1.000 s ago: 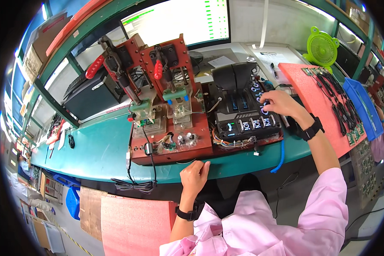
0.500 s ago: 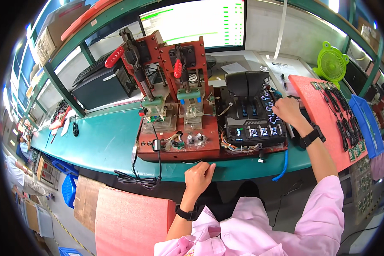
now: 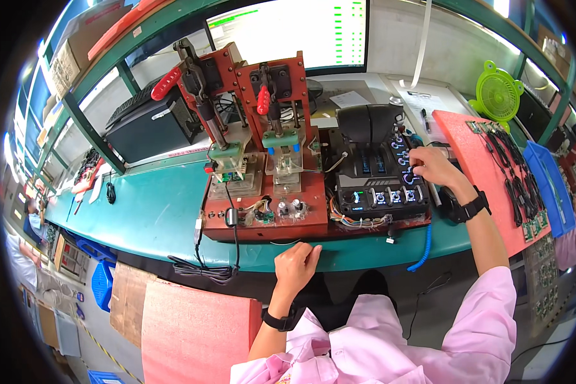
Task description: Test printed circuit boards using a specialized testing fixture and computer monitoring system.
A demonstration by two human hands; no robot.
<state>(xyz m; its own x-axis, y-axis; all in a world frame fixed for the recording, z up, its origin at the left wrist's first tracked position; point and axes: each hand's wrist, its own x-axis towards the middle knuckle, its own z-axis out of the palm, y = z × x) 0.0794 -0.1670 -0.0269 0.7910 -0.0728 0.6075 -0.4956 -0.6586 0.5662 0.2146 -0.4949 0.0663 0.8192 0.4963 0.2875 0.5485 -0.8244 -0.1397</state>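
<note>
On the worktop (image 3: 147, 205), right of the red fixture (image 3: 262, 224), your black console (image 3: 383, 178) bears lit markings and knobs (image 3: 404, 163). Your right hand (image 3: 434, 168) curls there, grip unclear; your left hand (image 3: 296, 265) is loosely closed.

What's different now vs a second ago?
Right hand has edged rightward off the knobs on the black control panel, uncovering more of them; whether the fingertips still touch one, can't tell. The head view shifted too. Unchanged: left hand curled by the bench's front edge, red clamp fixture.
</note>
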